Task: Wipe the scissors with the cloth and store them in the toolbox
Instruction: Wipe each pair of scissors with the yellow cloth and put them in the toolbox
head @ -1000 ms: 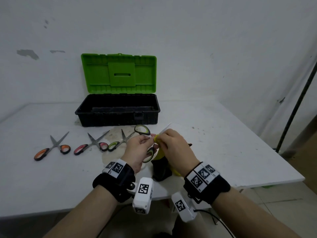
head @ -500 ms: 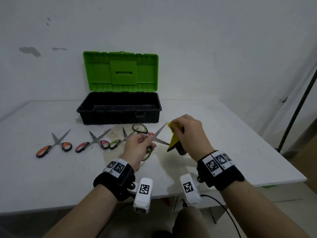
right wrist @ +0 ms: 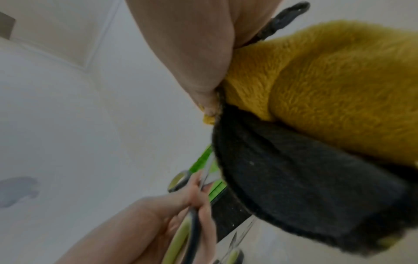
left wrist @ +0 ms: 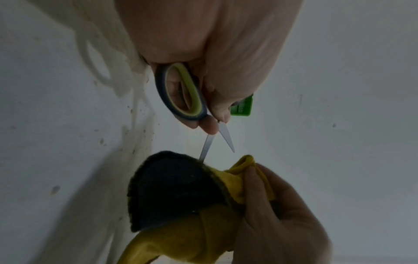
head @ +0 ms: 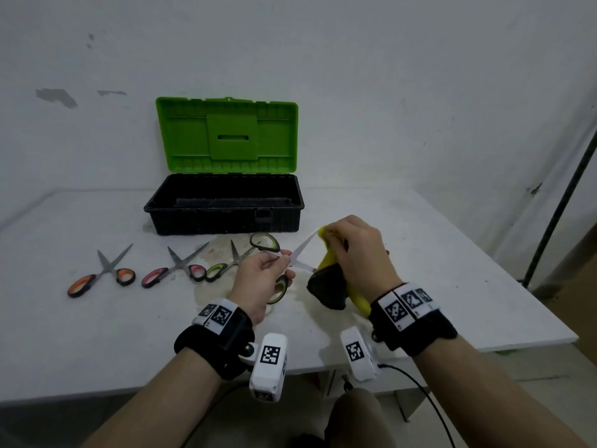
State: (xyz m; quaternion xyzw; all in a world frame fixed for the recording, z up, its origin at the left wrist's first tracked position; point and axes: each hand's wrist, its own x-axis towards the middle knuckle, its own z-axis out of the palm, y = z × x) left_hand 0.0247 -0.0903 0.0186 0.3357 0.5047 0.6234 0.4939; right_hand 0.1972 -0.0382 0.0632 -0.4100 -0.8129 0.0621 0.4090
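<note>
My left hand (head: 284, 258) grips green-handled scissors (head: 264, 242) near the pivot, above the table, with their blades (head: 303, 248) spread open and pointing right. My right hand (head: 332, 240) holds a yellow and black cloth (head: 328, 282) and pinches its yellow end round the tip of the upper blade. The lower blade's tip reaches the black part of the cloth (left wrist: 181, 192). In the left wrist view the scissors' handle loop (left wrist: 181, 91) sits in my fingers. The right wrist view is mostly cloth (right wrist: 328, 89). The black toolbox (head: 226, 218) stands open behind, its green lid (head: 226, 134) upright.
Three more scissors lie in a row left of my hands: orange-handled (head: 100, 276), pink-handled (head: 174, 270) and green-handled (head: 226, 263). The white table (head: 97, 334) has a stained patch under my hands, and its edge runs close on the right. A dark pole (head: 559, 208) leans at far right.
The right hand has slid the cloth from near the pivot out along the upper blade to its tip, up and to the right. The blades now stand open. The left hand has barely moved.
</note>
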